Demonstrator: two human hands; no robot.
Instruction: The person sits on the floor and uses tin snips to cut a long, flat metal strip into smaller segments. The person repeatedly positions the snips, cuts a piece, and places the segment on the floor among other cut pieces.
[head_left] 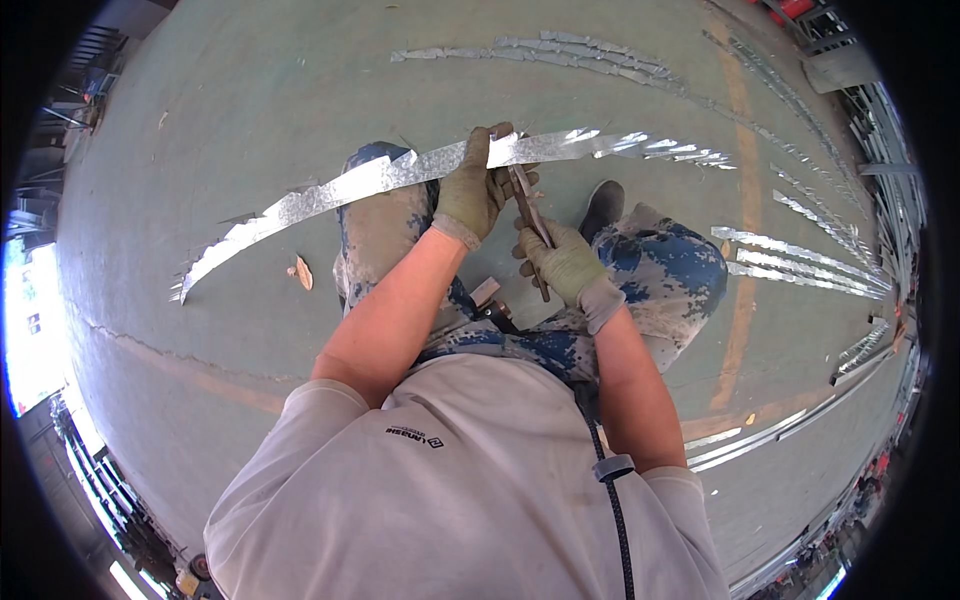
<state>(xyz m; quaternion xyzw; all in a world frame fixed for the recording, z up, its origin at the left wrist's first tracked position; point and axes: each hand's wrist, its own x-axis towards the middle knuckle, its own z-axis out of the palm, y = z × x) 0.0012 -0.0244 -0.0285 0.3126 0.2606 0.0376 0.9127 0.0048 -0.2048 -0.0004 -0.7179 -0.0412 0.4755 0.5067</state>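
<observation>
It looks like a metal workshop: a hard floor [260, 90] bearing a painted line [737, 345], jagged strips [790, 245] lying right of that line, metal stock [890, 130] piled farther right.

Olive-green gloves [463, 202] with grey cuffs [602, 304] cover both hands [570, 264]; also worn are a pale grey short-sleeved T-shirt [450, 500] with small dark print [414, 437], blue-and-tan pixel-camouflage trousers [665, 265], a dark shoe [602, 208] and a black braided cord [619, 525].
</observation>
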